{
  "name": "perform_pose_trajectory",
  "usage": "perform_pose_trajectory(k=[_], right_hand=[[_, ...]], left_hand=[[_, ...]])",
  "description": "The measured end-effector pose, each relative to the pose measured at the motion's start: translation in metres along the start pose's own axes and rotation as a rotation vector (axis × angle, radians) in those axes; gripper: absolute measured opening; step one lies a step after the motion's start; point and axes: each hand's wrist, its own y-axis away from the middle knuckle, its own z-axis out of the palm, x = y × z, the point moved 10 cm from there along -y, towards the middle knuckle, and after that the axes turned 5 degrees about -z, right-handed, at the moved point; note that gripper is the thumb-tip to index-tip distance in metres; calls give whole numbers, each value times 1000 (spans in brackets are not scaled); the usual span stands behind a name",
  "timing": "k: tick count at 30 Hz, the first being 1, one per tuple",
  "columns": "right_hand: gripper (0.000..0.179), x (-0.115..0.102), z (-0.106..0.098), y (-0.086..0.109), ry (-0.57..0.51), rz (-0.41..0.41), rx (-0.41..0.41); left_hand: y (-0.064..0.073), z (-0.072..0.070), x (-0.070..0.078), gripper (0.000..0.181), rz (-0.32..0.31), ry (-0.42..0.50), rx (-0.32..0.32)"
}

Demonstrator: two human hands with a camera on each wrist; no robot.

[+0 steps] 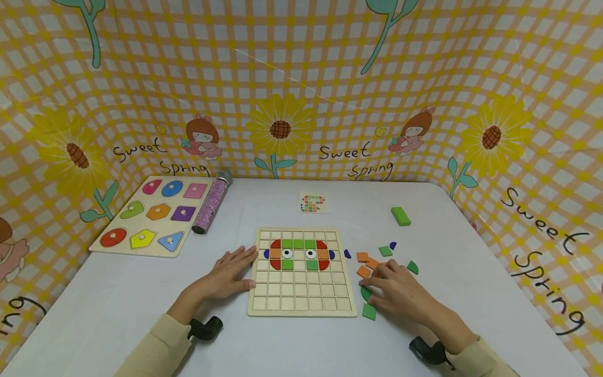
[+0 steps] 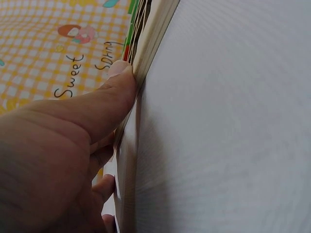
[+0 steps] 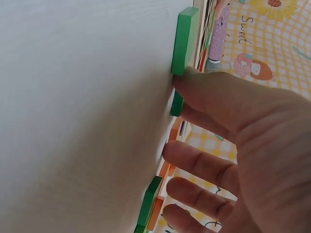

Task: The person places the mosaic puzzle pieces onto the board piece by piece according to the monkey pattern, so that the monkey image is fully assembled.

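A wooden grid board [image 1: 281, 303] lies on the table, with red, green, orange and blue pieces and two eye pieces forming a face in its upper rows. My left hand [image 1: 229, 275] rests at the board's left edge, fingers extended, the thumb [image 2: 114, 85] touching its side. Right of the board, my right hand [image 1: 398, 287] pinches a dark green rounded piece [image 1: 365, 293] between thumb and index finger, low at the tabletop. Its other fingers [image 3: 194, 160] spread loosely over the table. A green square [image 1: 369, 312] lies just beside the thumb.
Orange squares [image 1: 363, 257], a green square [image 1: 386, 251], a green quarter-round [image 1: 412, 267] and blue half-rounds [image 1: 347, 254] are scattered around the right hand. Farther back are a green block [image 1: 401, 216] and a pattern card [image 1: 315, 202]. A shape puzzle [image 1: 146, 226] and glittery microphone [image 1: 210, 205] lie left.
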Motion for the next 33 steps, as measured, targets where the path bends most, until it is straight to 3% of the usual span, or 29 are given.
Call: perform_pose_trajectory(k=[12, 18, 24, 33], right_hand=[[21, 5, 1, 6, -42, 2, 9], [20, -1, -7, -2, -73, 4, 39], [24, -25, -19, -24, -135, -45, 117], [26, -73, -24, -72, -116, -103, 223]], left_hand=[[-1, 0, -1, 74, 1, -9, -2], [-1, 1, -2, 74, 0, -10, -1], [-1, 0, -2, 74, -4, -10, -4], [-1, 0, -2, 73, -7, -6, -5]])
